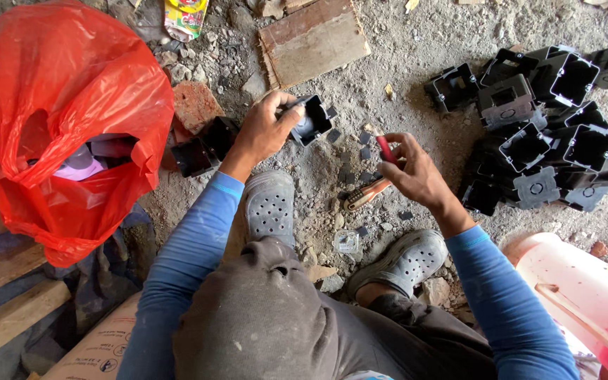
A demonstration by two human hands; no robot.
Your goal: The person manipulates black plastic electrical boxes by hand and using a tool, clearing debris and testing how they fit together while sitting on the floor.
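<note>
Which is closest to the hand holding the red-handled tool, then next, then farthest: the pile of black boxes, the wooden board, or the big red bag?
From the right hand, in the head view:
1. Pile of black plastic boxes, just to its right.
2. Flat wooden board, up and left on the ground.
3. Big red plastic bag, far left.

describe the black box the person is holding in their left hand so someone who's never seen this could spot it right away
Start at the big red plastic bag on the left, then move right past the two black boxes lying on the dirt. The left hand grips a black open-faced box just above a grey perforated clog. It alone is lifted and held; the pile of boxes lies far right.
</note>
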